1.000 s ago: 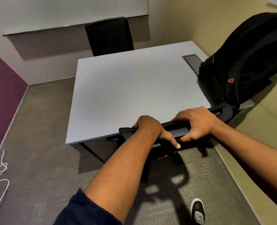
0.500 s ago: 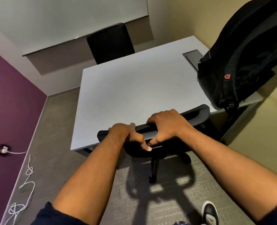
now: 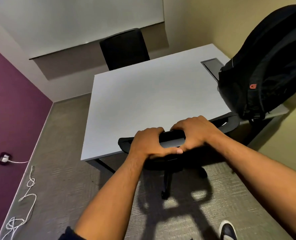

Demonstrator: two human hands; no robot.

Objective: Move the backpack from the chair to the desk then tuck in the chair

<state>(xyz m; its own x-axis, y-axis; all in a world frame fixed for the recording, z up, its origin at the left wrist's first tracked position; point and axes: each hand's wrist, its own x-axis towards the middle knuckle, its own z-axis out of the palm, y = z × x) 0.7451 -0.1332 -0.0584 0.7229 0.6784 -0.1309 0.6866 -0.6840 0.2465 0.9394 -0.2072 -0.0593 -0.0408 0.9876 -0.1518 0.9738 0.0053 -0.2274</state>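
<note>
The black backpack (image 3: 265,66) stands upright on the right end of the white desk (image 3: 143,101), leaning against the yellow wall. The black office chair (image 3: 228,123) is pushed up to the desk's near edge, its seat hidden under the desktop. Only the top of its backrest and part of its wheeled base (image 3: 168,184) show. My left hand (image 3: 149,142) and my right hand (image 3: 194,130) both grip the top of the backrest, side by side, thumbs touching.
A second black chair (image 3: 124,47) stands at the desk's far side. A grey cable hatch (image 3: 211,65) is set into the desktop beside the backpack. A white cable (image 3: 27,196) trails along the purple left wall from a socket (image 3: 4,158). My shoe (image 3: 227,230) is at bottom right.
The chair has rolled left along the desk's near edge with both hands on its backrest. My hands have drawn closer together. The backpack has stayed put.
</note>
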